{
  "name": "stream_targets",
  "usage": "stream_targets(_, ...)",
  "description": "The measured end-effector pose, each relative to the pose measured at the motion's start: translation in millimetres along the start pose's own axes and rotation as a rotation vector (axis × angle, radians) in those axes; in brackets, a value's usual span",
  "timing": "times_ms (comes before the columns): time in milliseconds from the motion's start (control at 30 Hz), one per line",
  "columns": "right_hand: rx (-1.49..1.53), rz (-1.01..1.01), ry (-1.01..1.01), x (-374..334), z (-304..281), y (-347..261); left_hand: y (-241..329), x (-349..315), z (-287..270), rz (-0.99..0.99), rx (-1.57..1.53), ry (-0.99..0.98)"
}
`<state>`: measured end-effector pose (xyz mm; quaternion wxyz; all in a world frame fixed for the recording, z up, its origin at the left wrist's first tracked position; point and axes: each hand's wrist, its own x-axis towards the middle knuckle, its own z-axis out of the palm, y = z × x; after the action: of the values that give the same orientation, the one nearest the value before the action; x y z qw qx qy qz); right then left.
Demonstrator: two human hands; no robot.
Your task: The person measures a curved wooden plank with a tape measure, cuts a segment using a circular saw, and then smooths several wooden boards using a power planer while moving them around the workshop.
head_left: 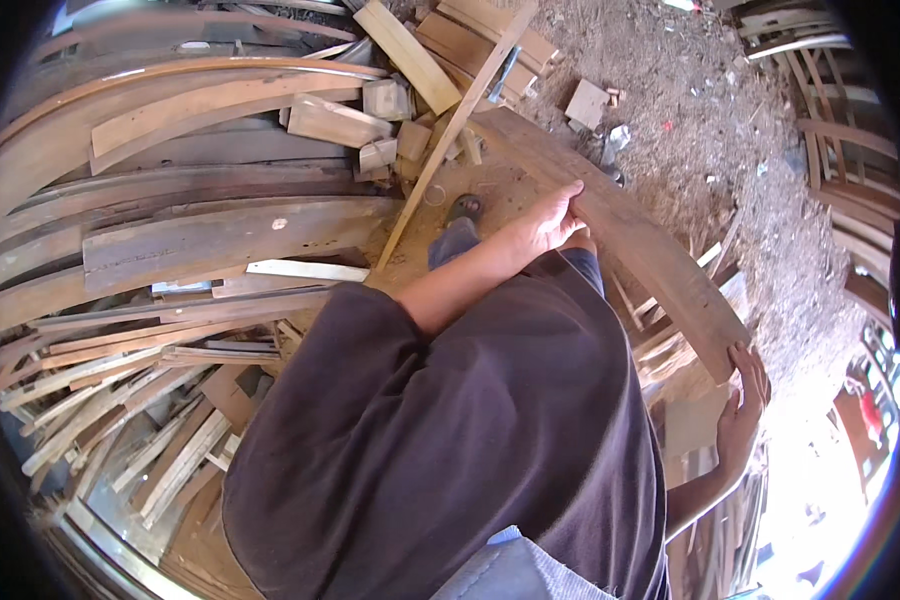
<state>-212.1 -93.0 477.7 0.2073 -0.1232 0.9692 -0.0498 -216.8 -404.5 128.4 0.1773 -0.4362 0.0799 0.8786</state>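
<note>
The left hand (548, 222) clamps the near edge of a long dark plank (620, 230) about its middle; the right hand (742, 405) grips the plank's near end, fingers curled under. The plank hangs tilted above the dirt floor (690, 110). Stacked boards (210, 235) lie left; offcuts (390, 100) beyond.

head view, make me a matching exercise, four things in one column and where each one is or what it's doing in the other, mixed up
Things:
1. left hand
2. right hand
3. curved plank
4. thin pale strip

Places or states:
A. lies flat on the stacked boards at left
B. grips the plank's upper edge near its middle
C. supports the plank's near end
D. held in both hands above the sawdust ground

Pairs: 1-B, 2-C, 3-D, 4-A
</note>
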Motion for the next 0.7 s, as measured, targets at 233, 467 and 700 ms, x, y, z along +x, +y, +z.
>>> stream_targets(233,0.166,0.087,0.043,165,-30,87,-16,69,154,0.194,0.143,0.065)
stream_targets(467,0.227,-0.241,0.284,304,-29,118,-21,106,328,0.501,0.138,-0.035)
stream_targets(700,0.365,-0.143,0.369,378,-86,197,-4,183,481,0.349,0.241,-0.192)
